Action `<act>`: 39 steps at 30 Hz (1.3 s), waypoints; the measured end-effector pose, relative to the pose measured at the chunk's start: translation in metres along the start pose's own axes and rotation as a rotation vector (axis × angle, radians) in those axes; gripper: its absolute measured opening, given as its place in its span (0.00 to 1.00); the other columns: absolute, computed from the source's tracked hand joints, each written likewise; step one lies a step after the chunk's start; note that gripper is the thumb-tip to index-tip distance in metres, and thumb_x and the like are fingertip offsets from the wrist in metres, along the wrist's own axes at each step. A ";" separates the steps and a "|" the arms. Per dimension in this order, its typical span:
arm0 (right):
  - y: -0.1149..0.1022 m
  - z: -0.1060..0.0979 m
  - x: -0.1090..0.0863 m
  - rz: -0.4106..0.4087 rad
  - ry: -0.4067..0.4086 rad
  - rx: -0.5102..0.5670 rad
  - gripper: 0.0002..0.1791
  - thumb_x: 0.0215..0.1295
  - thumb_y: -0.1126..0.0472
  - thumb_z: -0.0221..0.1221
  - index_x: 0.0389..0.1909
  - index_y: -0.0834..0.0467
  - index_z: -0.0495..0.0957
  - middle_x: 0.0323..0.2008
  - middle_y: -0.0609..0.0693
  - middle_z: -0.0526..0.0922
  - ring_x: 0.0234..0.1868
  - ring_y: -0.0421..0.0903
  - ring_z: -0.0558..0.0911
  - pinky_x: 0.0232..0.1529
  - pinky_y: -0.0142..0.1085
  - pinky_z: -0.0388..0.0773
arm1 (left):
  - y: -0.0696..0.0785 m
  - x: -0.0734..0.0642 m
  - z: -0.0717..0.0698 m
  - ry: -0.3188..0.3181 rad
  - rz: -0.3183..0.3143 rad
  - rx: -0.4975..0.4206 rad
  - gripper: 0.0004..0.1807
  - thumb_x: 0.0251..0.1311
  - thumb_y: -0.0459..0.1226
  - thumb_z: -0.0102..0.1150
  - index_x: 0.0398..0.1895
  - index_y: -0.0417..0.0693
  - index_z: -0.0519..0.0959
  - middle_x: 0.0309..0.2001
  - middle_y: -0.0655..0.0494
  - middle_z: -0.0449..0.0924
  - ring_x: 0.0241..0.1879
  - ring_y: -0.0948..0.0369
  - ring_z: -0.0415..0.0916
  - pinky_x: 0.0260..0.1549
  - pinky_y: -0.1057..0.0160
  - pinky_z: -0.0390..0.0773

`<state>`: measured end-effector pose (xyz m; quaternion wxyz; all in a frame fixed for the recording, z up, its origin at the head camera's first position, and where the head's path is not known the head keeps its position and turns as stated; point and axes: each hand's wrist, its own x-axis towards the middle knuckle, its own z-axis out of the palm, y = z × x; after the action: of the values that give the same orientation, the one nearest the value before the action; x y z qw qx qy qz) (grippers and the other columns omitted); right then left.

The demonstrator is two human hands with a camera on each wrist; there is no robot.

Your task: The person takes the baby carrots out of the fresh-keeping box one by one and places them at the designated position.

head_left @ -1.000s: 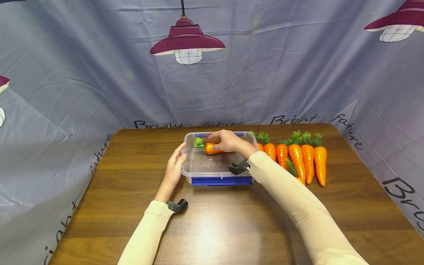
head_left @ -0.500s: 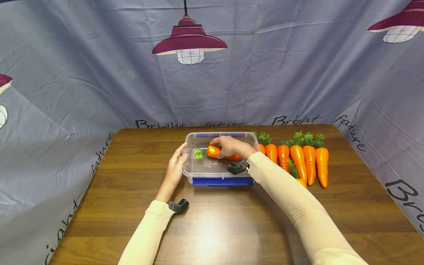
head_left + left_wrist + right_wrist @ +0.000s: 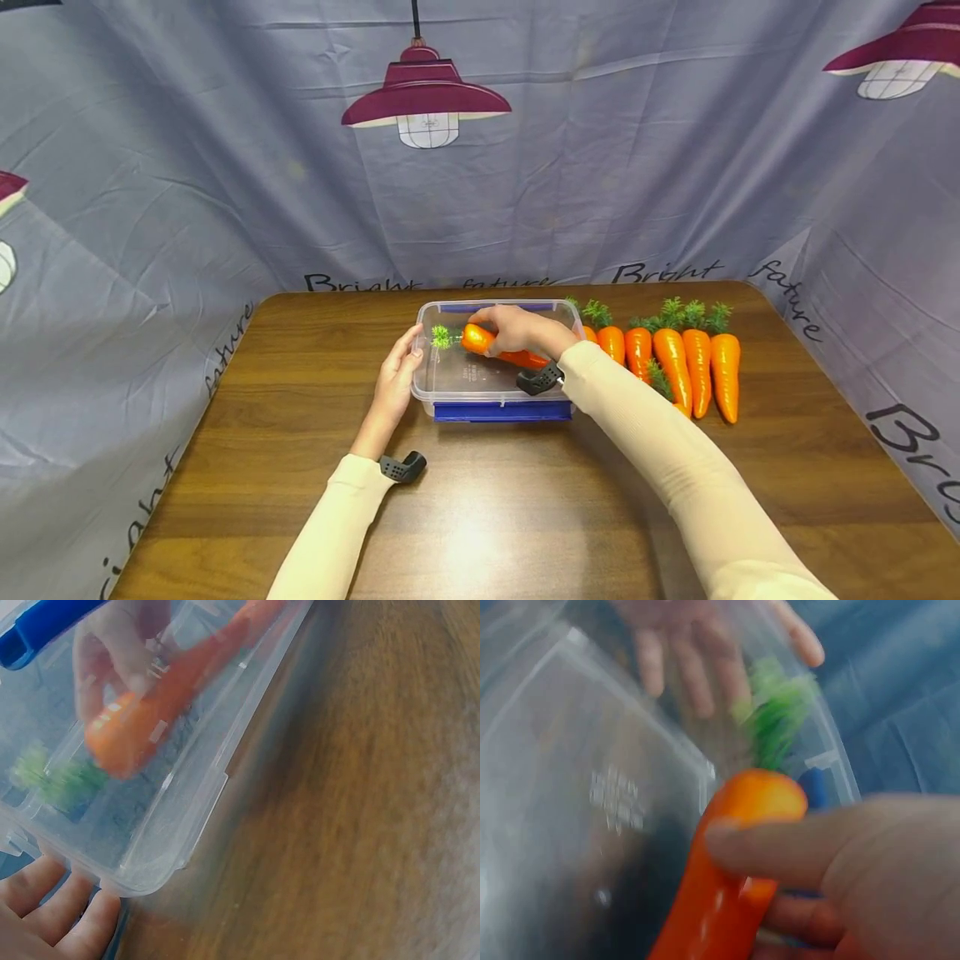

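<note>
My right hand (image 3: 513, 327) pinches a glossy orange toy carrot (image 3: 476, 338) between thumb and fingers, inside the clear plastic box (image 3: 502, 398). Its green leafy top (image 3: 441, 337) points left, towards the box's left wall, and its narrow end slants right under my wrist. In the right wrist view the thumb lies across the thick end of the carrot (image 3: 731, 892). My left hand (image 3: 397, 371) rests against the outside of the box's left end, its fingers touching the wall. Through the clear side, the left wrist view shows the carrot (image 3: 150, 724) above the box floor.
Several more toy carrots (image 3: 697, 367) lie side by side on the wooden table (image 3: 480, 500), just right of the box. A blue latch flap (image 3: 502, 412) hangs along the box's front. Behind the table hangs a grey-blue curtain (image 3: 585, 183).
The carrot's leafy end first came nearer the front of the box, then shifted left and slightly back. More of its orange body now shows. The left hand has stayed in place.
</note>
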<state>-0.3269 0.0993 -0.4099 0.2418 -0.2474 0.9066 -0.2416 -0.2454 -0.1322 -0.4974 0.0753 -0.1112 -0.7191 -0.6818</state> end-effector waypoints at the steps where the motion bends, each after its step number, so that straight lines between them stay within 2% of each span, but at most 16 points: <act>1: -0.002 -0.003 -0.002 -0.013 -0.001 0.025 0.38 0.62 0.68 0.65 0.74 0.58 0.66 0.65 0.61 0.78 0.59 0.55 0.80 0.61 0.44 0.79 | 0.000 0.000 0.000 0.000 -0.002 -0.001 0.26 0.75 0.30 0.41 0.74 0.33 0.62 0.78 0.36 0.58 0.78 0.41 0.54 0.78 0.42 0.54; 5: -0.011 -0.021 -0.017 -0.050 0.025 0.098 0.38 0.64 0.66 0.64 0.75 0.59 0.63 0.61 0.64 0.79 0.57 0.57 0.82 0.54 0.43 0.84 | 0.001 0.000 -0.001 -0.003 -0.006 -0.002 0.26 0.76 0.31 0.41 0.75 0.34 0.62 0.78 0.37 0.57 0.79 0.41 0.51 0.79 0.42 0.53; 10: -0.009 -0.047 -0.051 -0.075 0.105 0.235 0.37 0.67 0.64 0.64 0.76 0.58 0.62 0.57 0.67 0.81 0.55 0.57 0.83 0.46 0.43 0.87 | -0.001 0.000 0.001 -0.014 -0.005 -0.003 0.26 0.76 0.31 0.40 0.75 0.34 0.62 0.79 0.37 0.56 0.80 0.40 0.50 0.79 0.41 0.52; 15: 0.012 -0.068 -0.095 -0.043 0.190 0.407 0.37 0.69 0.62 0.61 0.77 0.56 0.60 0.55 0.65 0.81 0.45 0.49 0.85 0.37 0.40 0.87 | -0.001 -0.001 0.002 -0.009 -0.004 0.007 0.26 0.75 0.31 0.40 0.75 0.34 0.62 0.79 0.37 0.56 0.79 0.39 0.51 0.78 0.40 0.53; 19: 0.039 -0.074 -0.137 0.008 0.277 0.462 0.37 0.71 0.61 0.60 0.78 0.56 0.58 0.51 0.62 0.82 0.38 0.42 0.84 0.32 0.37 0.84 | 0.001 -0.002 0.003 -0.016 -0.007 0.001 0.26 0.76 0.31 0.40 0.75 0.35 0.62 0.79 0.38 0.56 0.80 0.40 0.50 0.79 0.41 0.52; 24: 0.077 -0.069 -0.185 0.081 0.364 0.444 0.37 0.72 0.58 0.60 0.78 0.58 0.57 0.49 0.51 0.83 0.37 0.36 0.82 0.31 0.37 0.83 | 0.000 -0.002 0.002 0.000 -0.004 -0.008 0.26 0.75 0.30 0.41 0.75 0.33 0.62 0.78 0.36 0.57 0.80 0.42 0.51 0.79 0.42 0.52; 27: 0.099 -0.061 -0.206 0.117 0.394 0.446 0.38 0.73 0.58 0.60 0.78 0.60 0.55 0.45 0.44 0.83 0.36 0.34 0.82 0.30 0.37 0.83 | -0.002 -0.003 -0.001 0.008 -0.015 -0.003 0.26 0.75 0.30 0.40 0.75 0.33 0.62 0.78 0.37 0.58 0.79 0.42 0.52 0.79 0.42 0.52; 34: 0.139 -0.034 -0.249 0.149 0.439 0.462 0.35 0.73 0.63 0.58 0.75 0.66 0.54 0.38 0.41 0.79 0.32 0.34 0.80 0.28 0.36 0.84 | -0.001 -0.004 -0.002 0.013 -0.023 0.000 0.26 0.75 0.31 0.40 0.75 0.34 0.63 0.78 0.38 0.58 0.78 0.42 0.54 0.78 0.41 0.54; 39: 0.161 -0.009 -0.272 0.172 0.444 0.473 0.35 0.73 0.63 0.57 0.73 0.68 0.53 0.35 0.38 0.81 0.31 0.35 0.81 0.27 0.37 0.84 | 0.000 -0.002 0.001 0.007 -0.016 0.002 0.26 0.75 0.31 0.40 0.75 0.34 0.62 0.78 0.37 0.58 0.77 0.42 0.55 0.77 0.41 0.55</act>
<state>-0.1783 0.3786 -0.4065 0.1083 -0.0484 0.8736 -0.4719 -0.2435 -0.1313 -0.4980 0.0724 -0.1033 -0.7203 -0.6821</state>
